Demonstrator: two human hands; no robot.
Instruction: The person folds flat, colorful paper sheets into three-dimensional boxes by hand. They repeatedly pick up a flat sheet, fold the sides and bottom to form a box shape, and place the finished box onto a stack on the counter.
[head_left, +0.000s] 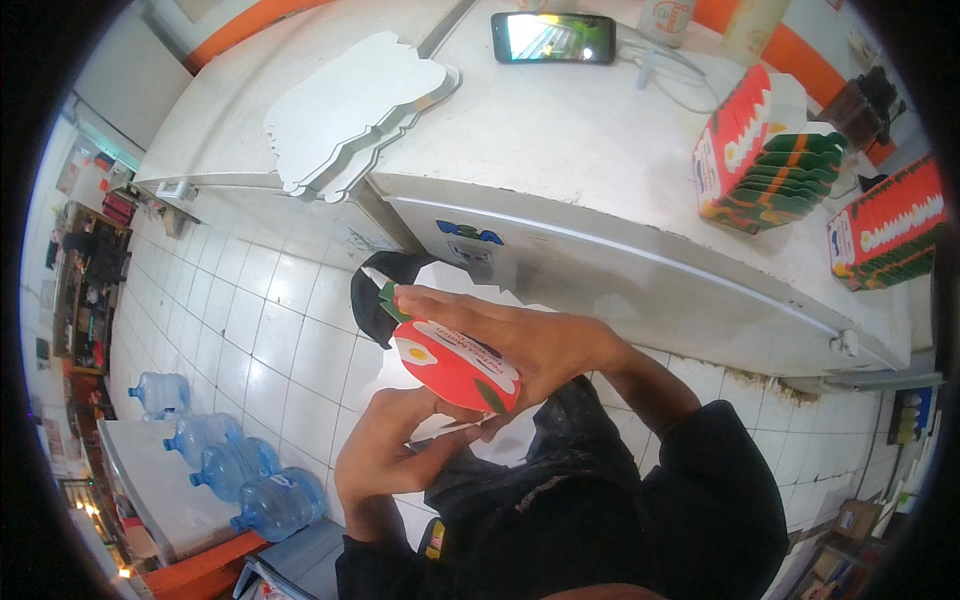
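Observation:
A red and green printed paperboard food box (457, 364), with an egg picture on it, is held between my two hands above my lap. My right hand (525, 341) lies over its top and far side, fingers reaching to the green edge. My left hand (405, 442) grips its near lower edge, thumb and fingers bent around the board. Under the hands, white sheets of card (465, 285) rest at my lap, partly hidden. On the white chest freezer stand a nested stack of folded boxes (780, 180) and a second stack (889, 229). White flat card blanks (352, 112) lie at the left.
A lit phone (553, 37) and a white cable (686, 79) lie on the freezer top (540, 127), near printed cups (665, 21). The freezer's front edge runs before me. Several blue water bottles (277, 502) stand at the lower left beside a white tiled floor (262, 315).

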